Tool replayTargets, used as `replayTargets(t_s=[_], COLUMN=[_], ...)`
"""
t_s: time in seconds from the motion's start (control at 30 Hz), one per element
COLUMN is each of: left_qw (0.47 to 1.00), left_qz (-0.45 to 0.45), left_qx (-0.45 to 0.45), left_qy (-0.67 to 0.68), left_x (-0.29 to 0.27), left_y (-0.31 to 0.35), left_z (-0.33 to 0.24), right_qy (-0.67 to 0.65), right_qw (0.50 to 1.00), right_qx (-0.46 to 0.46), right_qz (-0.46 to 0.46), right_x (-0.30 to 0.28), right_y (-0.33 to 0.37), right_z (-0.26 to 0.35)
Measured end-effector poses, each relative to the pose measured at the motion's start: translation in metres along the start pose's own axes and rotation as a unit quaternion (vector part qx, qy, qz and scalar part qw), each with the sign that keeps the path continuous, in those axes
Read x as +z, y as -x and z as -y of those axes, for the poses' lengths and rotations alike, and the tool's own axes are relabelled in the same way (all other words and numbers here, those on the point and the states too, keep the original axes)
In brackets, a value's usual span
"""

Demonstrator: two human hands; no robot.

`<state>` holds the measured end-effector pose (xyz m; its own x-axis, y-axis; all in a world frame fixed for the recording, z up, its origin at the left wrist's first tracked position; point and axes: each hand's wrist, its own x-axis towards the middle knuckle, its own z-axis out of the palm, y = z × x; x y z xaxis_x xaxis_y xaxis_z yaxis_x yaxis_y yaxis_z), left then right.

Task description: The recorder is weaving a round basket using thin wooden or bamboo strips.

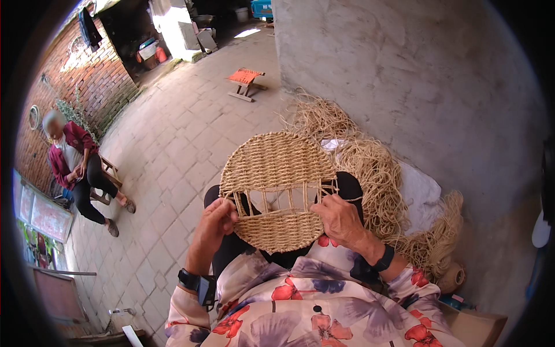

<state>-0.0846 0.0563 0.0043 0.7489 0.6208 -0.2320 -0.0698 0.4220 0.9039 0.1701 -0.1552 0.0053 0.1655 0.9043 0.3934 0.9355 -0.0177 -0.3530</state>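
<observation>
A round mat (277, 159) woven from tan straw cord rests across my lap. Its upper and lower parts are densely woven, while an open band across the middle shows bare upright cords and a thin frame. My left hand (218, 218) is closed at the mat's left edge, beside the open band, fingers curled on it. At the band's right end, my right hand (342, 218) pinches the straw cord by the rim; its fingertips partly hide the strand. A loose length of cord (354, 199) trails rightward from there.
Heaps of loose straw cord (373, 179) lie along the grey wall (416, 69) on my right, with white sheeting (419, 194) among them. A folding stool (247, 80) with an orange seat stands ahead on the paving. Another person (78, 156) sits at the left by a brick wall.
</observation>
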Motion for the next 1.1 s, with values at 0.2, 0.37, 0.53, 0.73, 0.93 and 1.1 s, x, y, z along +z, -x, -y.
replayTargets(t_s=[0.2,0.37,0.53,0.73,0.93,1.1], left_qw=[0.996,0.998,0.982,0.979,0.939,0.822], left_qz=[-0.018,-0.054,-0.044,0.03,0.035,0.074], left_qx=[0.007,0.025,0.152,0.187,0.136,0.275], left_qy=[-0.092,-0.033,-0.103,-0.074,-0.314,-0.493], left_x=[-0.008,-0.016,0.002,0.033,0.055,0.064], left_y=[0.011,0.014,0.057,0.064,0.01,-0.025], left_z=[0.007,-0.001,-0.048,-0.073,-0.031,-0.003], right_qy=[0.021,0.091,-0.119,-0.385,-0.223,-0.172], right_qw=[0.997,0.993,0.976,0.914,0.97,0.979], right_qx=[0.013,-0.064,-0.091,-0.113,0.06,0.109], right_qz=[-0.077,-0.037,-0.16,-0.061,-0.072,0.005], right_x=[0.003,-0.002,0.0,0.021,-0.005,0.001], right_y=[0.005,-0.001,-0.058,-0.068,-0.025,-0.02], right_z=[-0.008,0.007,0.053,0.106,0.044,0.032])
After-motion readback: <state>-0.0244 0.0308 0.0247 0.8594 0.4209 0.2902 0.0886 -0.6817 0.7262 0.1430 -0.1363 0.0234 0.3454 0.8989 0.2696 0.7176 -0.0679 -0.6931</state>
